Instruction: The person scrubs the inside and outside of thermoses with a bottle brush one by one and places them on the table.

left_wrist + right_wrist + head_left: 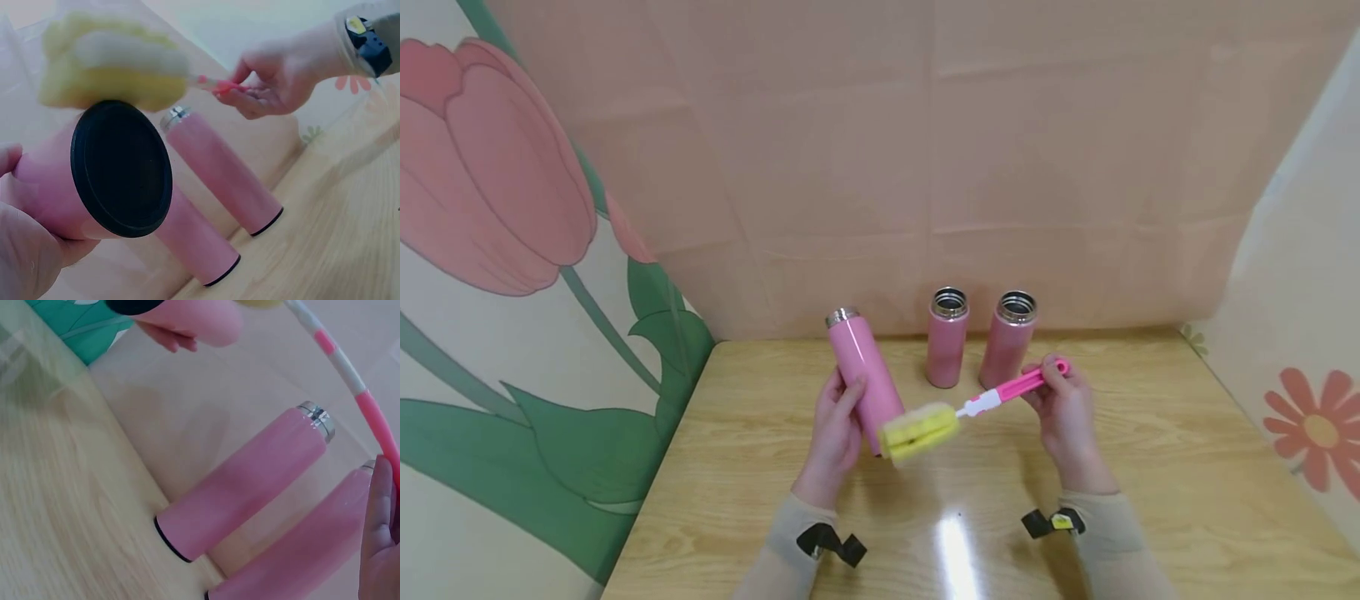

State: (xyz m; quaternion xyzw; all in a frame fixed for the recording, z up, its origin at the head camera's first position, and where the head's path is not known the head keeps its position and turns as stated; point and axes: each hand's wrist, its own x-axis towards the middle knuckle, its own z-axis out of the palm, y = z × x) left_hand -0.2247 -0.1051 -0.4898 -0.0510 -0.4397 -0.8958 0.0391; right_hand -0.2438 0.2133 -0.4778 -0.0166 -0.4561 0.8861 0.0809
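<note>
My left hand grips a pink bottle round its lower half and holds it tilted, its steel neck up and to the left. The bottle's black base faces the left wrist camera. In my right hand is a bottle brush, pinched by its pink handle. The brush's yellow and white sponge head points left and overlaps the lower end of the bottle in the head view. In the left wrist view the blurred sponge is right at the bottle's side, near the base.
Two more pink bottles, one on the left and one on the right, stand upright and uncapped near the table's back edge. The wooden table meets a peach cloth behind and flower-patterned walls at both sides.
</note>
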